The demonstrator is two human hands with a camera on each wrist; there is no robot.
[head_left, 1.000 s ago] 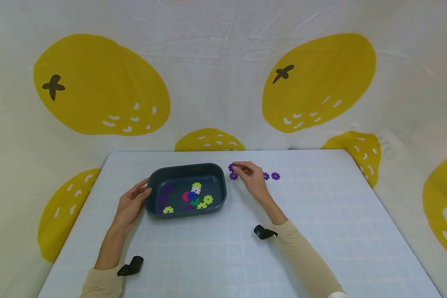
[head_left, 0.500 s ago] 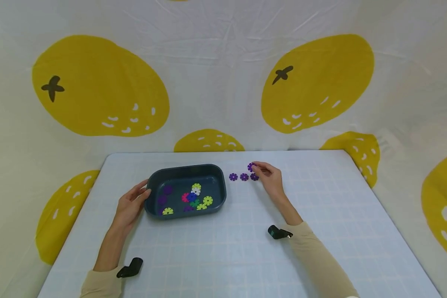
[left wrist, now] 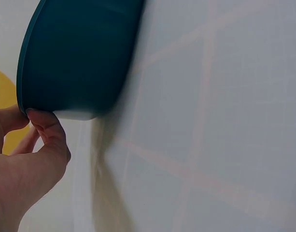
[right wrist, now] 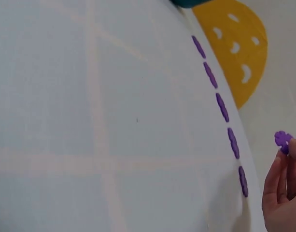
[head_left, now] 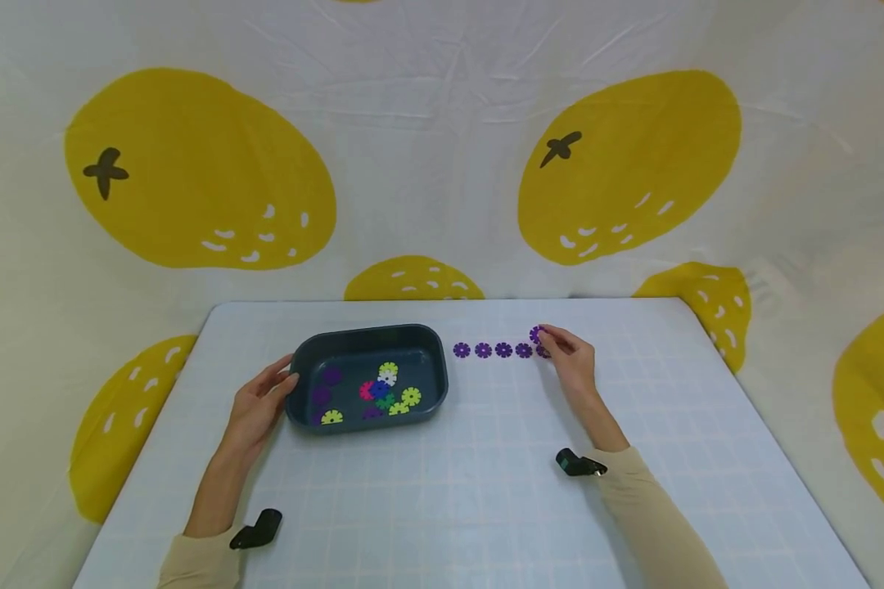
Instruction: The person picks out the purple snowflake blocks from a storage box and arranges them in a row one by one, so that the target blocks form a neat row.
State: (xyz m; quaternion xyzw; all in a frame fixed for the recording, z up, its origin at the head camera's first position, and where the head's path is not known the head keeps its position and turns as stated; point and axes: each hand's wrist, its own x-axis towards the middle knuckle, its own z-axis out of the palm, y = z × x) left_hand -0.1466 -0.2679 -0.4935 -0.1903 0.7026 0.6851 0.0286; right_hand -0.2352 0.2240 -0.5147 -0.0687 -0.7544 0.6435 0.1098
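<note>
My left hand (head_left: 256, 409) grips the left end of a dark teal tray (head_left: 368, 427); in the left wrist view its thumb and fingers pinch the tray wall (left wrist: 75, 63). Inside lie several notched, flower-shaped plastic discs: purple, yellow, white, pink, blue and green. My right hand (head_left: 576, 368) pinches a purple flower-shaped disc (head_left: 536, 334) between thumb and fingertips. That disc (right wrist: 282, 139) is off the table, just above the right end of a row of several purple discs (head_left: 503, 350). The rightmost disc of the row is partly covered by my fingers in the head view.
The row runs to the right from the tray's right end, near the far edge of a white table (head_left: 442, 507) with a pale grid. Behind the table hangs a white cloth (head_left: 427, 164) with large yellow fruit shapes. A small black wrist camera sits on each wrist.
My right hand has moved rightward along the row with the purple disc pinched, from its left end to its right end. My left hand and the tray stay in place.
</note>
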